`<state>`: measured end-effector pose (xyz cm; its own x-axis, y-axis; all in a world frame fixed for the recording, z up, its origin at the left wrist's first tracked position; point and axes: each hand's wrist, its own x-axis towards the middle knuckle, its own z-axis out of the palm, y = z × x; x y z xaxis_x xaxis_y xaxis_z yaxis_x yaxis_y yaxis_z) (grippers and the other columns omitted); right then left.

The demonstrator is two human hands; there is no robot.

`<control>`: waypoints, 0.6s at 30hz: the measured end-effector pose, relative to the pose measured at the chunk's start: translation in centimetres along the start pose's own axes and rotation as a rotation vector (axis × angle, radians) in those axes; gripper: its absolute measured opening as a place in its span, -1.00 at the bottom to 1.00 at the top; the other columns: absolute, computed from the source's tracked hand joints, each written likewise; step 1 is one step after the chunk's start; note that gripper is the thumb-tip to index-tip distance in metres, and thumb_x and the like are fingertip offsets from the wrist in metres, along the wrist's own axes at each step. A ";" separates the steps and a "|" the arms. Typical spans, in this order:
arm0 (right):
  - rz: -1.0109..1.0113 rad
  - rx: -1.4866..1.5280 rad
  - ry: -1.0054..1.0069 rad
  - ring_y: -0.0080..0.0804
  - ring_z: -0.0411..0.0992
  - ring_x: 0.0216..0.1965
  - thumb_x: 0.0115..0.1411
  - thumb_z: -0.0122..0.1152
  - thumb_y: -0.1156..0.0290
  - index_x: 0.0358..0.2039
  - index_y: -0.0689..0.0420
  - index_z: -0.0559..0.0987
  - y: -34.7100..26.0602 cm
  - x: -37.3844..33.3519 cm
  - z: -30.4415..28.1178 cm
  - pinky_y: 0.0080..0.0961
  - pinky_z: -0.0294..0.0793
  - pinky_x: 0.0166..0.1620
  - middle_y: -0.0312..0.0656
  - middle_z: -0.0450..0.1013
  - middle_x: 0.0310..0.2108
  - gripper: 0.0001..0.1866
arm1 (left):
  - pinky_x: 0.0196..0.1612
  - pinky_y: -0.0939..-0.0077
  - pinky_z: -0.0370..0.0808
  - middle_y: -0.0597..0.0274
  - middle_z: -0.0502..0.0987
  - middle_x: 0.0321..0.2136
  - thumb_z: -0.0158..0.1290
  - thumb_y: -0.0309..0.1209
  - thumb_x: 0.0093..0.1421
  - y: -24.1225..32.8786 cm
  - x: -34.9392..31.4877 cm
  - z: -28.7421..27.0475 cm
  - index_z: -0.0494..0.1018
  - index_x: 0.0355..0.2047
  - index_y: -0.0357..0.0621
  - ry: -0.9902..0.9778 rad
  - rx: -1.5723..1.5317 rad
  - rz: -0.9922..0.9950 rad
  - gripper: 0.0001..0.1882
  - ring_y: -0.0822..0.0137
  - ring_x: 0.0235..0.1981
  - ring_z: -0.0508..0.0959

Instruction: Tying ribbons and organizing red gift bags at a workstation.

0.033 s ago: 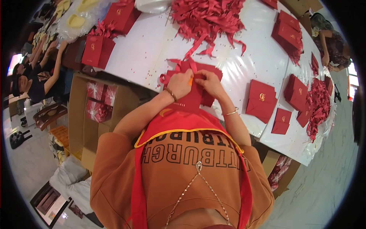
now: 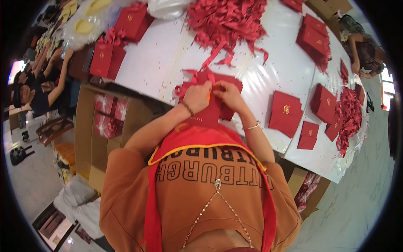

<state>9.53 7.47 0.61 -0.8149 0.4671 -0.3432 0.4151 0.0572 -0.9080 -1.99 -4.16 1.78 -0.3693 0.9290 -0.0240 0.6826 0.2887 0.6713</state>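
A flat red paper bag (image 2: 210, 112) lies at the table's near edge, on top of other red bags (image 2: 231, 82). Over its upper part runs a red ribbon (image 2: 208, 76), with a loop sticking out to the left. My left hand (image 2: 196, 99), with a beaded bracelet at the wrist, is closed on the ribbon. A small orange piece shows by its fingers; its kind is unclear. Close beside it my right hand (image 2: 229, 95), wearing a bangle, pinches at the ribbon too. Its fingertips are partly hidden.
A heap of red ribbons (image 2: 226, 25) covers the table's far middle. Red bags (image 2: 285, 112) stand in stacks at right, with another ribbon pile (image 2: 348, 117). More bags (image 2: 107, 59) stand far left. An open cardboard box (image 2: 90, 134) is below the left edge. People sit at both sides.
The whole view has shifted slightly. My hands stay at the ribbon over the bag, with the right fingers drawn a little closer to the left hand.
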 end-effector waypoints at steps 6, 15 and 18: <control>-0.104 -0.119 -0.003 -0.20 0.41 -0.26 -0.10 0.16 0.42 -0.33 0.21 0.50 0.5 0.5 1.0 -0.40 0.37 -0.19 -0.05 0.44 -0.33 -0.74 | -0.52 0.06 0.37 -0.09 0.45 -0.62 -0.16 -0.49 0.02 -0.7 -0.8 -0.7 0.24 -0.35 -0.19 -0.040 0.108 0.122 -0.85 -0.07 -0.56 0.47; -0.123 -0.263 0.091 -0.34 0.44 -0.32 -0.05 0.15 0.47 -0.32 0.18 0.49 1.1 1.1 0.5 -0.47 0.39 -0.23 -0.13 0.47 -0.38 -0.78 | -0.46 0.05 0.37 -0.07 0.46 -0.59 -0.13 -0.44 0.05 -0.5 0.6 1.0 0.28 -0.37 -0.15 -0.035 0.083 -0.010 -0.88 -0.08 -0.51 0.48; -0.111 -0.472 0.189 -0.18 0.42 -0.25 -0.05 0.14 0.39 -0.32 0.11 0.50 0.3 0.7 1.3 -0.35 0.39 -0.20 -0.12 0.46 -0.34 -0.77 | -0.47 0.05 0.37 -0.06 0.47 -0.59 -0.14 -0.43 0.06 -1.1 0.8 1.6 0.27 -0.37 -0.16 -0.032 0.139 0.018 -0.88 -0.07 -0.52 0.48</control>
<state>8.53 6.67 -0.20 -0.7954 0.5841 -0.1620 0.5030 0.4869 -0.7140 -2.00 -3.30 -0.18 -0.3378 0.9404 -0.0378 0.7704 0.2994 0.5630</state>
